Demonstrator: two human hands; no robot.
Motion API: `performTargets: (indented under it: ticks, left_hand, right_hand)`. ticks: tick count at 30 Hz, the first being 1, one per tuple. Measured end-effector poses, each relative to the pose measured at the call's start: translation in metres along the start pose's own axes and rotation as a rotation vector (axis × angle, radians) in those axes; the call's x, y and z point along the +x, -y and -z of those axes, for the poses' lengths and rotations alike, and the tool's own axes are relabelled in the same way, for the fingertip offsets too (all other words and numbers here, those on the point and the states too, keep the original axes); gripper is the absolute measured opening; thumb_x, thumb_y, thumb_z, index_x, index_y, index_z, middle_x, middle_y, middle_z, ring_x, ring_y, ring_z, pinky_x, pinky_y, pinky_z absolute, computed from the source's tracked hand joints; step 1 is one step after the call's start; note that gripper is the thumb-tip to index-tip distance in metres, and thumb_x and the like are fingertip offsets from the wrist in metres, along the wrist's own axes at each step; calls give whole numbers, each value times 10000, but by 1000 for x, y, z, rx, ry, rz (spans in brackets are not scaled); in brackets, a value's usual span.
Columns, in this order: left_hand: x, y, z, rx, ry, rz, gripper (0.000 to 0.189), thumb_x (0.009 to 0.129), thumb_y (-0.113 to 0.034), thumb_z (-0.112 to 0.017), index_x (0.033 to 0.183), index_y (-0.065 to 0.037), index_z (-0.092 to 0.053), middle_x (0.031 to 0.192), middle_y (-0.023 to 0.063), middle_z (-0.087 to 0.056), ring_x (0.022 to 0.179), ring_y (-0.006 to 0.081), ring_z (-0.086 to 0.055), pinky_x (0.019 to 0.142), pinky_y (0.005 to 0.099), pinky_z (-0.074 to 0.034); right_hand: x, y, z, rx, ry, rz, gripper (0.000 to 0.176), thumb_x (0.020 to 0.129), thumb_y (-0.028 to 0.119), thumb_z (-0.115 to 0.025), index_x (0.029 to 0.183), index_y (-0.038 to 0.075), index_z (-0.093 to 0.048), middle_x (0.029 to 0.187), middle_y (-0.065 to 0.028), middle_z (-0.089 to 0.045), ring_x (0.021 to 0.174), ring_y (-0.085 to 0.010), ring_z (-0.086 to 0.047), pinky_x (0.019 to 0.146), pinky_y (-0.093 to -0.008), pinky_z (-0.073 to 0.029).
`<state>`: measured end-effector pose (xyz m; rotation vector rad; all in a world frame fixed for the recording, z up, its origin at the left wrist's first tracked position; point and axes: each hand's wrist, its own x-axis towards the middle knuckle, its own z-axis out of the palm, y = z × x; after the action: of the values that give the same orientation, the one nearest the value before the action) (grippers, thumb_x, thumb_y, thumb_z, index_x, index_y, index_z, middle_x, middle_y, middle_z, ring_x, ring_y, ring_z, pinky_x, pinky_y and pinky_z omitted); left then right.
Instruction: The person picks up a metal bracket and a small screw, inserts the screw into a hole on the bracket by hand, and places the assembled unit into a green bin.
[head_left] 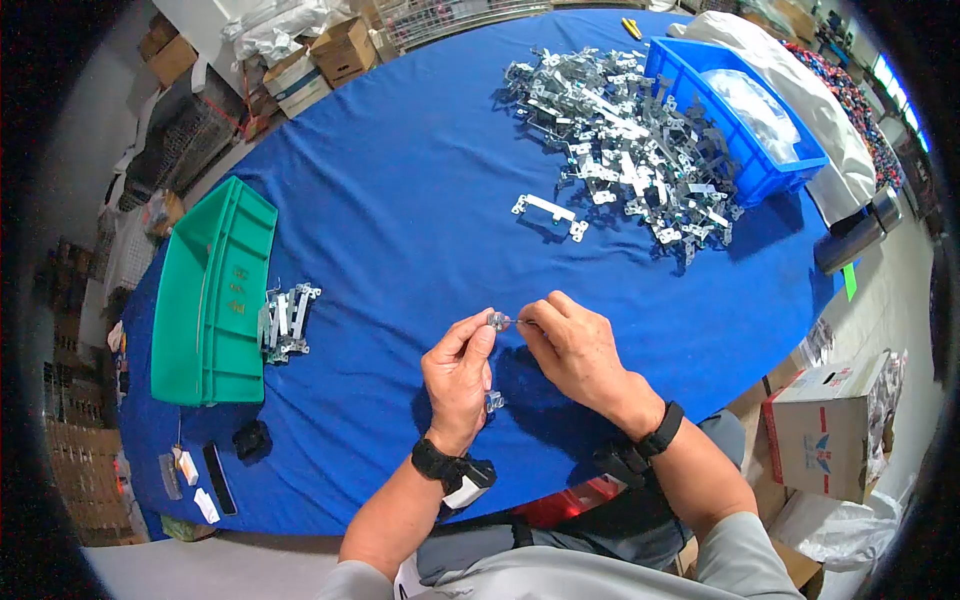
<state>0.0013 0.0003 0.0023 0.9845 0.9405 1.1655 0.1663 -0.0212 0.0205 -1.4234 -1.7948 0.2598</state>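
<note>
My left hand is closed around a metal bracket. One bracket end shows at the fingertips and the other end sticks out below the palm; the middle is hidden by the hand. My right hand is closed in a pinch just to the right of the upper end. A thin, pin-like piece runs between the pinched fingers and the bracket; its kind is too small to make out. Farther up the cloth lies a single similar bracket, apart from a large heap of brackets.
A blue bin holding a clear plastic bag stands behind the heap. At left, several brackets lie against a green crate. A phone and small items rest near the front-left edge. Blue cloth covers the table.
</note>
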Motion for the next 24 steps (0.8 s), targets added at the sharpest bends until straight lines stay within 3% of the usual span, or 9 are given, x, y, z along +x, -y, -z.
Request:
performTargets:
  ticks: [7, 14, 18, 24]
  left_hand:
    - [1, 7, 2, 9, 4, -49, 210, 930, -73, -673, 1120, 12, -698, 1016, 78, -710, 636, 44, -554, 511, 179, -440]
    - [-3, 7, -1, 35, -51, -13, 218, 938, -58, -650, 1141, 16, -682, 964, 65, -713, 579, 51, -545, 492, 176, -423]
    - [-5, 4, -1, 28, -30, -4, 210, 932, -67, -667, 1125, 13, -693, 996, 61, -702, 611, 43, -531, 513, 178, -430]
    - [-5, 4, -2, 49, -13, -29, 194, 929, -46, -666, 1113, 9, -693, 984, 57, -702, 578, 28, -511, 476, 174, -405]
  right_hand:
    - [-2, -1, -4, -6, -10, 17, 94, 899, 159, -647, 884, 85, -590, 778, -96, -529, 682, -304, -594, 547, -424, -480]
    - [-6, -5, -12, -114, 44, 1, 145, 913, 182, -633, 850, 81, -552, 765, -102, -522, 679, -307, -599, 535, -429, -477]
    - [-5, -7, -15, 32, 11, -26, 178, 926, 190, -618, 840, 64, -525, 805, -128, -566, 702, -334, -610, 546, -450, -473]
    - [-6, -4, -10, -42, 117, -81, 157, 922, 164, -638, 861, 38, -568, 782, -138, -599, 697, -343, -622, 580, -443, -482]
